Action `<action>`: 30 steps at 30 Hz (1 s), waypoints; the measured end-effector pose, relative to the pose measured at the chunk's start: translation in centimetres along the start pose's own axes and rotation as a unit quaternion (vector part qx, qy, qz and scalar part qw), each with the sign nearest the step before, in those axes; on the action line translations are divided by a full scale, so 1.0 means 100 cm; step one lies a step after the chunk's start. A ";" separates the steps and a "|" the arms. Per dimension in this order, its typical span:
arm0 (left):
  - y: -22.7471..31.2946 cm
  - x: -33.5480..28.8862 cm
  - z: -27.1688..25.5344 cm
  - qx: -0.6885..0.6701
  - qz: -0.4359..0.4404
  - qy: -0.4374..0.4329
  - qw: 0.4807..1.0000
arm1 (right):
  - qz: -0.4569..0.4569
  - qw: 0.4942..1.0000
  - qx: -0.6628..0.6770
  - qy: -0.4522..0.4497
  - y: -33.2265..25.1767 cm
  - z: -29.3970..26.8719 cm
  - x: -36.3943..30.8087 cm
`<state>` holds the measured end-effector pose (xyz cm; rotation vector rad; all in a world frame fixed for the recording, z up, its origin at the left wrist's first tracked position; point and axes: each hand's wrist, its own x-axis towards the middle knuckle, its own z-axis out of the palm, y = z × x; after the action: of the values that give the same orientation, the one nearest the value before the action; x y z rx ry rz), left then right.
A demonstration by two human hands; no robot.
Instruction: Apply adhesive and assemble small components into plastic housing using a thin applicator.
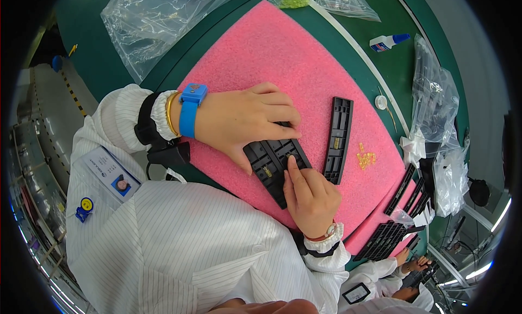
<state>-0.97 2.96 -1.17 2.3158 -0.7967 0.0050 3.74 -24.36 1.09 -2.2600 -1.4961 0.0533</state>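
My left hand (250, 115) grips the upper end of a pair of black ribbed plastic strips (261, 161), lying side by side and tilted on a pink foam mat (255, 48). Its thumb presses along their left edge. My right hand (312, 200) has thumb and index fingertip pinched together over the right part of the strips; anything between those fingertips is hidden. A small brass-coloured piece (267, 171) sits in a recess of the left strip. To the right lies another black plastic strip (338, 140), and past it a scatter of small gold-coloured pieces (366, 157).
A white glue bottle (381, 43) with a blue cap and a small white spool (381, 102) lie on the green table. Clear plastic bags (152, 23) lie around the mat. More black strips (383, 240) are stacked lower right, near another person's hands (416, 264).
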 end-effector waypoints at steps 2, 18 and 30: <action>0.000 0.000 -0.001 -0.001 -0.001 -0.001 1.000 | 0.004 1.000 0.001 0.000 -0.001 -0.001 0.001; 0.001 0.001 -0.004 -0.009 -0.011 -0.019 1.000 | 0.109 0.985 0.095 0.095 0.015 -0.002 -0.001; 0.001 0.001 -0.004 -0.014 -0.022 -0.023 0.999 | 0.249 0.953 0.045 0.169 0.034 -0.003 0.003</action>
<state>-0.83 3.10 -0.80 2.3147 -0.7629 -0.0779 6.91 -25.33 0.17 -2.3679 -0.7177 -0.1085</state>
